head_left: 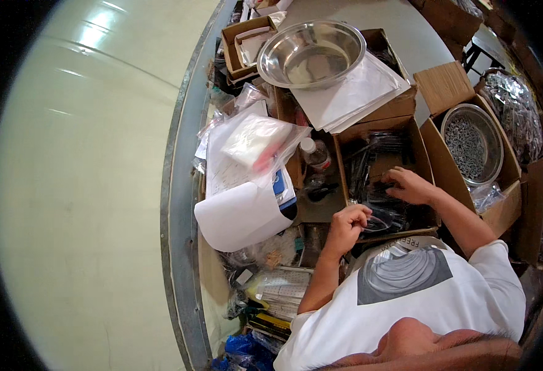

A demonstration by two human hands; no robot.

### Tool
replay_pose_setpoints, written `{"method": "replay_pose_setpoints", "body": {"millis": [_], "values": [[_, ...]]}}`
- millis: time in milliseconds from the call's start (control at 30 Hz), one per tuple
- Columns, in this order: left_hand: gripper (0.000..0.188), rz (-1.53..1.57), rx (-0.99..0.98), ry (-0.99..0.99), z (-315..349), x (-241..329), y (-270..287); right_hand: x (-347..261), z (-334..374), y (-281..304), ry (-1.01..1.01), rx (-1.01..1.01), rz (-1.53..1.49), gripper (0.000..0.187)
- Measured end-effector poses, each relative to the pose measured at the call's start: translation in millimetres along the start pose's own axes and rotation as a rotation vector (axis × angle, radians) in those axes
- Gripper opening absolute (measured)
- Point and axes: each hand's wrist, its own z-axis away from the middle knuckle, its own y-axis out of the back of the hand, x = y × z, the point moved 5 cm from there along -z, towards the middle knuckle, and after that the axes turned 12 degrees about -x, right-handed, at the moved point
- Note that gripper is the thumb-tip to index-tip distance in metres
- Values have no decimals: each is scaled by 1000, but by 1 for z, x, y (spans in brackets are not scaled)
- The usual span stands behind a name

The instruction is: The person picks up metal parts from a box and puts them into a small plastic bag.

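Note:
A cardboard box in front of me holds many thin black pieces, some of them in clear plastic. At its near left edge is my left hand, fingers curled together beside a clear plastic bag with dark contents. What those fingers pinch is too small to make out. My right hand reaches into the box from the right, fingers bent down among the black pieces. Its fingertips are partly hidden, and I cannot make out what they hold.
On the right, a steel bowl of small grey metal parts sits in another box. A larger steel basin rests on papers beyond my box. Leftward are a bottle, a bag of white material and curled paper.

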Motion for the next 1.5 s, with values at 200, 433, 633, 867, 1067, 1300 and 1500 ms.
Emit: {"method": "replay_pose_setpoints", "body": {"millis": [200,433,633,867,1067,1300,1500], "values": [[21,-25,159,-11,20,8,26,31,-54,-56,-40,-197,618,44],[29,-75,114,51,27,15,18,40,-21,0,17,116,-126,37],[31,-185,21,-4,11,21,7,12,11,22,94,111,-287,35],[28,-205,-19,-5,-1,37,6,18,35,5,115,376,243,24],[25,-273,-42,44,-19,13,-17,-57,71,41,347,546,-522,24],[42,15,-103,243,-26,6,-21,-86,62,24,364,296,22,26],[43,15,-38,95,-18,17,-16,-98,45,13,607,-79,144,37]]}}
